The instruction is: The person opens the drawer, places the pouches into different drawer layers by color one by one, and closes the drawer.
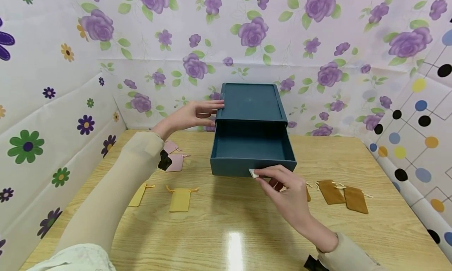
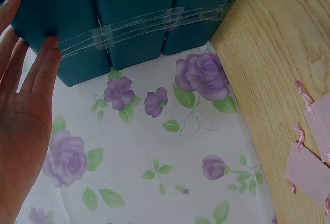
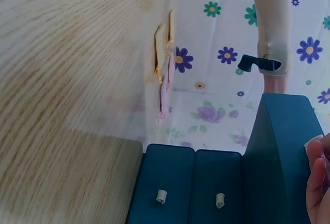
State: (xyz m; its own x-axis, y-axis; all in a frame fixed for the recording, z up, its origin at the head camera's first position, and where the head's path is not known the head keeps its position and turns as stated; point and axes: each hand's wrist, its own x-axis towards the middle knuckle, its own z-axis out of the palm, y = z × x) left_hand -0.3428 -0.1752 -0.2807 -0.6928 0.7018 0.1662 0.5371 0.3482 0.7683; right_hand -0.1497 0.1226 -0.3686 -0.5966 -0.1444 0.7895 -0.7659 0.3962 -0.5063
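A dark blue drawer cabinet [image 1: 248, 102] stands at the back of the table, its top drawer [image 1: 228, 167] pulled out, with no contents visible inside. My right hand [image 1: 287, 190] pinches the white pull tab [image 1: 252, 173] on that drawer's front. In the right wrist view, two lower drawers [image 3: 165, 170] sit closed, each with a white tab. My left hand [image 1: 188, 114] touches the cabinet's left side with fairly straight fingers. The left wrist view shows clear tape [image 2: 136, 28] across the cabinet's side beside the left hand [image 2: 26, 110].
Yellow pouches [image 1: 180, 199] and pink pouches [image 1: 175, 162] lie at the left of the table [image 1: 197, 239]. Brown pouches [image 1: 356, 199] lie at the right, one partly hidden by my right hand. A floral cloth [image 1: 159, 47] hangs close behind the cabinet.
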